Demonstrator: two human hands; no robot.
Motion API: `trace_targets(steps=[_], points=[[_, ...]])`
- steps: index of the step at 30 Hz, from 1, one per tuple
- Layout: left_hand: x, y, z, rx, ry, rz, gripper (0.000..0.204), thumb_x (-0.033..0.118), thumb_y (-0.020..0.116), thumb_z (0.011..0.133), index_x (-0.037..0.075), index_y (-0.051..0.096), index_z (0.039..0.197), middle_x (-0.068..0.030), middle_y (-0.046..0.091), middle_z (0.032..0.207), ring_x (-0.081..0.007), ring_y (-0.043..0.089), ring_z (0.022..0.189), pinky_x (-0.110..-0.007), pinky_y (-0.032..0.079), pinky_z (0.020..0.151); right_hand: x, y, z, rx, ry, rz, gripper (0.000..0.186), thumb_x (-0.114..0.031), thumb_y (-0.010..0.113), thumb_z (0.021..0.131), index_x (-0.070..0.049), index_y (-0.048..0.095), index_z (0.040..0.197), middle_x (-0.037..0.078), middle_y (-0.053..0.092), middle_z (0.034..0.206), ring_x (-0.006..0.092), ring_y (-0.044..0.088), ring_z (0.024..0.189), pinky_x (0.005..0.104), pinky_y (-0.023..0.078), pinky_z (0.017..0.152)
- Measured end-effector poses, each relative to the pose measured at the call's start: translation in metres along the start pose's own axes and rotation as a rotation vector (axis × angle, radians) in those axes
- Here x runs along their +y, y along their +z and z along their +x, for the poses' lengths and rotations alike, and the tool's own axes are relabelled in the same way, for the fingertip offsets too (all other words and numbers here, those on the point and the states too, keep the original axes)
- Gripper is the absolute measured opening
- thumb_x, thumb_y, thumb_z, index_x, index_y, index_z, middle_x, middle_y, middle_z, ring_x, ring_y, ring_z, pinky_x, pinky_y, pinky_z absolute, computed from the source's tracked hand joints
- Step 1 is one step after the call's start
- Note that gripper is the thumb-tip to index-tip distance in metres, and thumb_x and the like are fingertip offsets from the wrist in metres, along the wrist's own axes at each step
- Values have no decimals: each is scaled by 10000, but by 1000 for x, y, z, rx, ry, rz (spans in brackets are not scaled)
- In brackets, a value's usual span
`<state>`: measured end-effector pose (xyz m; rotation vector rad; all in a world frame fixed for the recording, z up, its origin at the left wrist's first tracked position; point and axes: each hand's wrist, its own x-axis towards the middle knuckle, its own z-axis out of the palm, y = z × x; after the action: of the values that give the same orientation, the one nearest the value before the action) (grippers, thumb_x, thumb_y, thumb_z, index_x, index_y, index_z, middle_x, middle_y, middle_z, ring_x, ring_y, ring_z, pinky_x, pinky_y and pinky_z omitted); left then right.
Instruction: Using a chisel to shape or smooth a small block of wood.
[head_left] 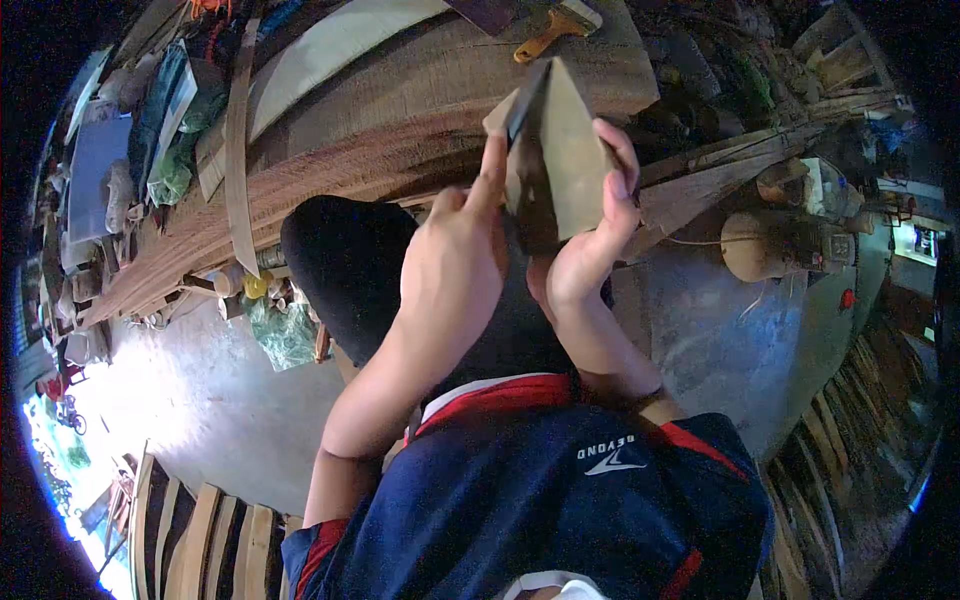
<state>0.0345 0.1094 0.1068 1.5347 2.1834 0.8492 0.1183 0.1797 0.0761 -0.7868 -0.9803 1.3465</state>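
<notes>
Raised in the middle of the view is a wedge-shaped piece with a pale flat face, a dark side and a pointed top. My left hand grips its left side, index finger stretched up along the edge near a small pale tip I cannot make out; its other fingers are curled and partly hidden. My right hand holds the piece from the right, thumb and fingertips on its edge. Behind the hands lie a long heavy timber, a brush with an orange handle and a thin wooden strip.
My dark-clad knee is left of my arms. A concrete floor spreads below the timber. Cut boards lie at lower left and more at right. A round pale object sits at right; assorted bags and sheets crowd the upper left.
</notes>
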Motion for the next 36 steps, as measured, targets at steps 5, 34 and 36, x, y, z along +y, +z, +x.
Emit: trace_targets(steps=[5, 34, 36], points=[[2, 1, -21, -68, 27, 85, 688, 45, 537, 808, 198, 328, 1445, -183, 555, 772, -362, 603, 580, -439, 507, 504, 4, -5, 14, 45, -60, -3, 445, -370, 379, 909, -94, 481, 1243, 91, 518, 1221, 234, 488, 1139, 373, 363, 982], [-13, 21, -14, -133, 90, -104, 645, 7, 520, 784, -79, 294, 1382, -292, 577, 680, -421, 598, 604, -495, 482, 571, 20, -10, 7, -72, 80, -95, 380, -289, 460, 904, -79, 474, 1221, 94, 487, 1175, 206, 468, 1095, 346, 366, 962], [-11, 24, -18, -225, 7, -77, 644, 3, 518, 782, -78, 298, 1382, -300, 575, 670, -430, 598, 595, -489, 481, 569, 22, -10, 6, -75, 119, -37, 368, -283, 463, 928, -57, 465, 1218, 112, 483, 1179, 211, 469, 1083, 345, 365, 960]])
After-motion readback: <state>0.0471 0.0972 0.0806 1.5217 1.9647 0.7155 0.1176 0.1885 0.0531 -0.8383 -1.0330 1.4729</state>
